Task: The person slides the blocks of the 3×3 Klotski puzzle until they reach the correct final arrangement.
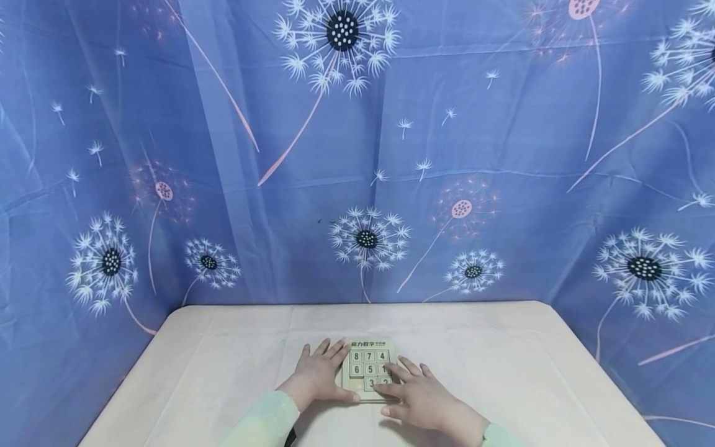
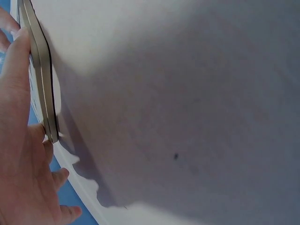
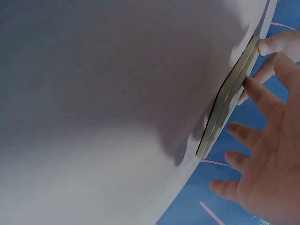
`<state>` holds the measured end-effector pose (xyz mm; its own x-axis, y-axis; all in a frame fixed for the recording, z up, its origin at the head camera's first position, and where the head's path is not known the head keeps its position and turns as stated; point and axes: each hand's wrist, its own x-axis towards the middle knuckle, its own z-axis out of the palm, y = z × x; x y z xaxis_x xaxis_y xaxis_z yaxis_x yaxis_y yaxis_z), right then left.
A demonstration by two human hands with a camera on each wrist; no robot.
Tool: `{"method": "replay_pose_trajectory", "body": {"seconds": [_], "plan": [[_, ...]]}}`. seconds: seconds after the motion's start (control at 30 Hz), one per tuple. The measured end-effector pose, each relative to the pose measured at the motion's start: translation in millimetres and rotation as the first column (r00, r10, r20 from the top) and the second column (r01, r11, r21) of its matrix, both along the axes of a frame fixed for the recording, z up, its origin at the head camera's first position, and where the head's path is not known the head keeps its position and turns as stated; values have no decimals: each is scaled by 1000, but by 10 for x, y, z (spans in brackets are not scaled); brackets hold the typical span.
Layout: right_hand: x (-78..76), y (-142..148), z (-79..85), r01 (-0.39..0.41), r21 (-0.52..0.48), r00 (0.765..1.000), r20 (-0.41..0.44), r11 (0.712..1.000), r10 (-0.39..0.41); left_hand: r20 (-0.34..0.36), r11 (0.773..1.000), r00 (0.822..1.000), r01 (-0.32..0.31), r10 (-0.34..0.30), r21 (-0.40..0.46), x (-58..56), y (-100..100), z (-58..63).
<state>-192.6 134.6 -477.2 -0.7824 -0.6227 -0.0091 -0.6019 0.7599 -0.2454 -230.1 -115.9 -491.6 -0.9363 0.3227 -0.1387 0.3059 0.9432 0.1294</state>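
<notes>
A pale green sliding number puzzle [image 1: 356, 385] lies flat on the table, with Chinese lettering along its far edge. Its tiles read 8 7 4, then 6 5 1, then a gap at the near left followed by 3 and 2. My left hand [image 1: 317, 375] grips the puzzle's left side, thumb at the near edge and fingers by the far left corner. My right hand [image 1: 421, 397] reaches over from the right with spread fingers, its index fingertip on the tiles near 3 and 2. In the right wrist view, the puzzle's layered edge [image 3: 227, 101] shows beside the fingers.
The puzzle sits near the middle of a white-covered table [image 1: 234, 347]. Blue curtains [image 1: 301, 248] with a dandelion print stand behind the table and along both sides. A small dark speck [image 2: 176, 156] marks the cloth in the left wrist view.
</notes>
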Motion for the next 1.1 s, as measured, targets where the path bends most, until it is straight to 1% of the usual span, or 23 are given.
{"method": "replay_pose_trajectory", "body": {"seconds": [0.33, 0.53, 0.73, 0.87, 1.1], "plan": [[-37, -68, 30, 10, -44, 1000, 6, 999, -10, 9, 1000, 1000, 3, -3, -2, -5, 3, 26], [-51, -182, 28, 24, -23, 1000, 7, 999, -24, 4, 1000, 1000, 2, -2, -2, -10, -2, 2], [-74, -288, 41, 40, -13, 999, 14, 999, -40, 0, 1000, 1000, 12, -12, -11, -3, 0, 12], [-96, -329, 34, 49, 0, 999, 5, 999, -49, 3, 1000, 1000, 17, -17, -16, 12, 4, 31], [-125, -363, -2, 61, 23, 998, 8, 998, -61, 5, 1000, 1000, 10, -10, -17, 11, -2, 17]]}}
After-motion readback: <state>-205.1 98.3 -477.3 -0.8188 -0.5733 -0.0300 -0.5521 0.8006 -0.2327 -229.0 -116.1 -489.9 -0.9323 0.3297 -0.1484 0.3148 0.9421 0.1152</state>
